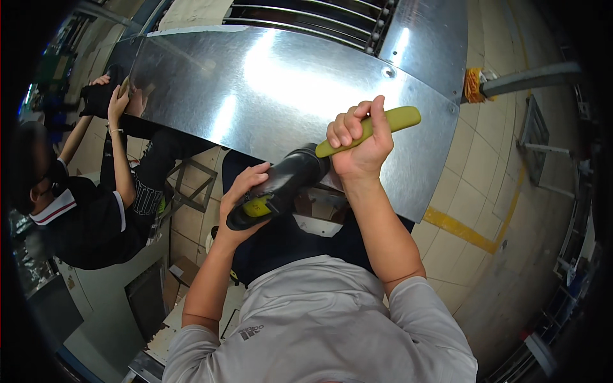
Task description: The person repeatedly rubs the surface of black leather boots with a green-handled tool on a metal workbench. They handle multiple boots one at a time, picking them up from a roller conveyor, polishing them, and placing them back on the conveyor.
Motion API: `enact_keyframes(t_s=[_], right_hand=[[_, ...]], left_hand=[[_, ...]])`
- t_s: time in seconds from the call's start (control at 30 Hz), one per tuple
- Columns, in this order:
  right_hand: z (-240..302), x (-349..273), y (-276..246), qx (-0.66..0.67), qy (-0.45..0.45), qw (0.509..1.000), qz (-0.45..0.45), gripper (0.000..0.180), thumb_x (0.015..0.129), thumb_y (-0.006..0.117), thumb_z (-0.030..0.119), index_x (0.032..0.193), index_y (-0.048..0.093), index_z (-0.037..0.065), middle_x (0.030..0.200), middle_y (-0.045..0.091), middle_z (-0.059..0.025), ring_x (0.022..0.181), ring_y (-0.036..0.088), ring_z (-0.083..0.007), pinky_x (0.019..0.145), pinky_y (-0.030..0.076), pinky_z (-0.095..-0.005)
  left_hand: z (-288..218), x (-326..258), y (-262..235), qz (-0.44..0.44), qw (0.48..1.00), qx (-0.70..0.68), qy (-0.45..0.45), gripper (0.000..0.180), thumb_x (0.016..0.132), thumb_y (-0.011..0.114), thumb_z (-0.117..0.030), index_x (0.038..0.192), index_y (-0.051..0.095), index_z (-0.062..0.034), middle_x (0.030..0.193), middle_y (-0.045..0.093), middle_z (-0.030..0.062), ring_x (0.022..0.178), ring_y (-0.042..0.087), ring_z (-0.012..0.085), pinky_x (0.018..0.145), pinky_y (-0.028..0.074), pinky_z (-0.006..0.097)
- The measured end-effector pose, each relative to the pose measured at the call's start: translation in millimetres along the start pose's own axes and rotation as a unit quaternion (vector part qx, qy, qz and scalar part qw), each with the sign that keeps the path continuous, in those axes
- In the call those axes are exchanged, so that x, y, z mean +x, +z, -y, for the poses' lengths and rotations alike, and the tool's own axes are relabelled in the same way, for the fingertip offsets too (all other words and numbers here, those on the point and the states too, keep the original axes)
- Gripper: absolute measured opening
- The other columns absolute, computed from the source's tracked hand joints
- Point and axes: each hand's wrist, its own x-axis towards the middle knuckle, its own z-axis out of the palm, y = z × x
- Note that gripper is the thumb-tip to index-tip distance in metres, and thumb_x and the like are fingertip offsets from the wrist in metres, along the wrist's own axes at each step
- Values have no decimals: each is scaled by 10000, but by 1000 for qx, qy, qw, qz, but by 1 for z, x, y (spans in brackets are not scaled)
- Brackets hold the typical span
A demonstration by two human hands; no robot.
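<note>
My left hand (242, 195) holds a glossy black boot (290, 175) just in front of the table edge, thumb and fingers around its near end. A yellow-green patch (258, 206) shows at that end. The boot is tilted, its far end pointing up and right. In my right hand (364, 143), the fingers are wrapped round a long olive-green bar with rounded ends (402, 118). The bar slants above the table's right part. Its lower left tip lies beside the boot's far end; whether they touch I cannot tell.
A shiny metal table (191, 83) spans the front, with a roller conveyor (306, 22) behind it. To the left a seated co-worker (96, 217) handles a black item and a similar green piece. A metal stool frame (191, 182) stands between us. Tiled floor (460, 191) lies right.
</note>
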Motion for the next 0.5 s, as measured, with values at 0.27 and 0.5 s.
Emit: enact_keyframes(t_s=[0.27, 0.5], right_hand=[[5, 5, 21, -194, 112, 954, 198, 242, 974, 708, 256, 875, 596, 65, 590, 417, 60, 476, 385, -43, 416, 274, -223], [25, 23, -3, -105, 50, 981, 152, 347, 1050, 569, 328, 777, 542, 115, 529, 363, 52, 427, 386, -84, 422, 322, -253]], left_hand=[[-4, 2, 8, -11, 999, -38, -17, 653, 715, 864, -1, 1320, 625, -51, 1407, 623, 215, 1305, 605, 339, 1125, 451, 442], [-40, 40, 11, -31, 989, -11, -141, 569, 747, 867, 14, 1273, 652, 18, 1226, 714, 109, 1121, 678, 183, 996, 526, 317]])
